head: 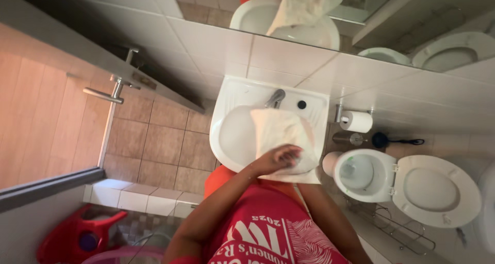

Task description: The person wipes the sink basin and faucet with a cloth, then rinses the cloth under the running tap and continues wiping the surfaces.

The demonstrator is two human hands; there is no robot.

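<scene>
Cloth (281, 132), white and crumpled, hangs over the middle of the sink (232, 135) as I watch, covering most of the bowl's right half and drooping past its front rim. My left hand (278, 158) sits at the cloth's 6 o'clock edge, fingers curled inward and bunched onto the fabric, gripping it from the front. I cannot tell the state of my right hand: only that forearm shows, running down toward 5 o'clock, with the hand itself hidden under the cloth.

At 12 o'clock from the cloth, just behind it, stands the tap (276, 97), with a small dark hole beside it in the sink's back ledge. Farther up at 12 o'clock, the mirror (216, 1) repeats the sink and cloth.

At 3 o'clock from the sink, a toilet roll (357, 121) hangs on the tiled wall, near the sink's corner. Below it, toward 4 o'clock, the toilet (361, 174) stands with its lid (435, 189) raised, and a black toilet brush (384, 140) rests between roll and toilet.

At 9 o'clock, well apart from the sink, a door handle (105, 94) sticks out. At 7 o'clock a red plastic stool (77, 233) sits on the floor.
</scene>
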